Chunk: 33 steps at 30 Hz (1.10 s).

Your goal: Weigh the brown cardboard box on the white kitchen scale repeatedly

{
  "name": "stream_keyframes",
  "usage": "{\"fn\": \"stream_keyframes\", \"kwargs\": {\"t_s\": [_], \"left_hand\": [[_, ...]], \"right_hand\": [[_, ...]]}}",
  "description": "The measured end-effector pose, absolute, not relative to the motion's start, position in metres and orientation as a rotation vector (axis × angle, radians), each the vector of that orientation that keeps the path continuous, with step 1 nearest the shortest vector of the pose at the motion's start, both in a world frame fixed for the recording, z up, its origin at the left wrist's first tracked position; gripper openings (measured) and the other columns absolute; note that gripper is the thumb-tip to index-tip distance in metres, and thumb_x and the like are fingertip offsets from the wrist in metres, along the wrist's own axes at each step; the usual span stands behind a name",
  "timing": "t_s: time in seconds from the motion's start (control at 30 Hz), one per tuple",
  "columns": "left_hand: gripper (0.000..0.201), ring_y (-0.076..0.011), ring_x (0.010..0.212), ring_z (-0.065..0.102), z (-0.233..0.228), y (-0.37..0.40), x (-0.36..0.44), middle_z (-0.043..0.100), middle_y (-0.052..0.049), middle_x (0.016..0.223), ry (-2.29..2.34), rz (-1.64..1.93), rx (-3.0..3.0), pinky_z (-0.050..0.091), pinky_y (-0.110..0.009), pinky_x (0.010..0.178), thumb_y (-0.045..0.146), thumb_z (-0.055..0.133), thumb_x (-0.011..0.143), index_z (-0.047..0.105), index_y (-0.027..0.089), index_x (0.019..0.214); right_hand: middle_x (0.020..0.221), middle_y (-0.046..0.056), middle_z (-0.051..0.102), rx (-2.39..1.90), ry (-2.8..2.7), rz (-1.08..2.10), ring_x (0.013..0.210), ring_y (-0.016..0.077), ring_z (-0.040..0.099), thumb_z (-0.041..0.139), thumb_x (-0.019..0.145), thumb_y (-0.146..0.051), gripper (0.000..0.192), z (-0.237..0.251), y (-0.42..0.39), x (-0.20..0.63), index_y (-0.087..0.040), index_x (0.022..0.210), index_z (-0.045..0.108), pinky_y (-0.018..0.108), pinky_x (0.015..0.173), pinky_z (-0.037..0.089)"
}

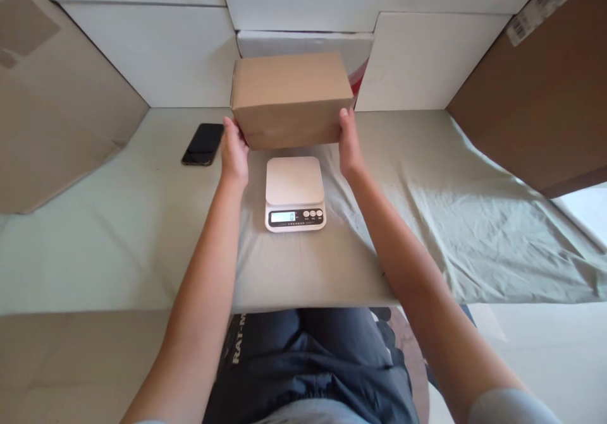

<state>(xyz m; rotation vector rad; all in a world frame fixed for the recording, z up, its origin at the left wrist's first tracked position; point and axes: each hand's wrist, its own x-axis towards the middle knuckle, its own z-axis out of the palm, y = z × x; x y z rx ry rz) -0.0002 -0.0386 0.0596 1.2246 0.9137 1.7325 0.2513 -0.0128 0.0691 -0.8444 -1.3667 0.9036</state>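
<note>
The left hand [234, 157] and right hand [349, 145], fingers clamped on opposite ends of the cardboard box [290, 114] just beyond the scale [294, 182], should press evenly to keep it level, the count being 1 phone [203, 144] left of the scale, 1 held cardboard box and 1 scale.
</note>
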Motion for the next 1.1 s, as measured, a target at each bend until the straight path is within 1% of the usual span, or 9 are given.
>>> {"fn": "stream_keyframes", "kwargs": {"t_s": [0.03, 0.1, 0.17, 0.3, 0.37, 0.5, 0.77, 0.9, 1.1], "left_hand": [[0.084, -0.0359, 0.159, 0.047, 0.066, -0.051, 0.001, 0.067, -0.013, 0.153, 0.887, 1.717, 1.256, 0.042, -0.053, 0.13, 0.096, 0.052, 0.082, 0.075, 0.026, 0.121], [0.08, -0.0363, 0.16, 0.045, 0.073, -0.079, 0.004, 0.069, -0.011, 0.149, 0.875, 1.692, 1.291, 0.042, -0.055, 0.13, 0.095, 0.052, 0.082, 0.076, 0.03, 0.121], [0.074, -0.0362, 0.159, 0.047, 0.073, -0.108, 0.008, 0.072, -0.008, 0.145, 0.879, 1.677, 1.296, 0.044, -0.053, 0.13, 0.093, 0.056, 0.082, 0.079, 0.033, 0.119], [0.07, -0.0344, 0.157, 0.05, 0.059, -0.151, 0.014, 0.075, -0.01, 0.139, 0.924, 1.69, 1.275, 0.047, -0.048, 0.128, 0.087, 0.053, 0.09, 0.08, 0.031, 0.123], [0.068, -0.0327, 0.155, 0.053, 0.052, -0.161, 0.016, 0.075, -0.009, 0.14, 0.926, 1.712, 1.273, 0.048, -0.046, 0.127, 0.083, 0.051, 0.094, 0.079, 0.031, 0.128], [0.068, -0.03, 0.151, 0.057, 0.042, -0.17, 0.015, 0.073, -0.008, 0.143, 0.935, 1.757, 1.297, 0.048, -0.043, 0.126, 0.08, 0.047, 0.098, 0.075, 0.031, 0.136], [0.064, -0.0273, 0.139, 0.066, 0.025, -0.169, 0.008, 0.075, -0.01, 0.142, 0.939, 1.735, 1.367, 0.048, -0.044, 0.125, 0.073, 0.041, 0.104, 0.076, 0.029, 0.136], [0.065, -0.027, 0.143, 0.064, 0.023, -0.167, 0.008, 0.073, -0.009, 0.146, 0.94, 1.731, 1.368, 0.048, -0.043, 0.125, 0.074, 0.041, 0.104, 0.074, 0.03, 0.138], [0.068, -0.0309, 0.151, 0.057, 0.024, -0.166, 0.009, 0.073, -0.009, 0.145, 0.969, 1.746, 1.306, 0.04, -0.048, 0.131, 0.079, 0.046, 0.099, 0.073, 0.031, 0.14]], "right_hand": [[0.162, -0.006, 0.058, -0.841, -1.37, 0.874, 0.171, 0.0278, 0.028, 0.037, 0.092, -0.09, 0.077, 0.078, -0.026, 0.255, -0.041, 0.148, 0.056, 0.059, 0.142, 0.029], [0.163, -0.007, 0.057, -0.84, -1.385, 0.857, 0.171, 0.028, 0.029, 0.043, 0.09, -0.089, 0.074, 0.089, -0.057, 0.262, -0.043, 0.148, 0.056, 0.053, 0.143, 0.029], [0.163, -0.006, 0.057, -0.828, -1.391, 0.868, 0.169, 0.0291, 0.032, 0.048, 0.09, -0.085, 0.072, 0.089, -0.091, 0.268, -0.043, 0.149, 0.055, 0.052, 0.142, 0.031], [0.163, -0.005, 0.057, -0.803, -1.333, 0.914, 0.166, 0.0308, 0.037, 0.049, 0.097, -0.072, 0.059, 0.072, -0.142, 0.271, -0.044, 0.149, 0.055, 0.055, 0.141, 0.033], [0.164, -0.005, 0.056, -0.809, -1.307, 0.921, 0.165, 0.0314, 0.039, 0.049, 0.097, -0.071, 0.059, 0.063, -0.153, 0.268, -0.045, 0.15, 0.053, 0.056, 0.14, 0.034], [0.164, -0.003, 0.055, -0.817, -1.293, 0.933, 0.163, 0.0331, 0.04, 0.049, 0.095, -0.072, 0.064, 0.055, -0.16, 0.262, -0.042, 0.151, 0.052, 0.059, 0.138, 0.035], [0.16, -0.002, 0.06, -0.822, -1.246, 0.989, 0.158, 0.031, 0.047, 0.051, 0.094, -0.071, 0.063, 0.05, -0.159, 0.263, -0.041, 0.15, 0.055, 0.052, 0.136, 0.038], [0.162, 0.0, 0.058, -0.818, -1.236, 0.989, 0.16, 0.0317, 0.045, 0.051, 0.095, -0.071, 0.063, 0.048, -0.159, 0.262, -0.04, 0.149, 0.055, 0.053, 0.137, 0.036], [0.162, 0.0, 0.058, -0.833, -1.233, 1.027, 0.161, 0.033, 0.043, 0.053, 0.094, -0.071, 0.063, 0.045, -0.158, 0.262, -0.039, 0.148, 0.056, 0.054, 0.136, 0.039]]}}
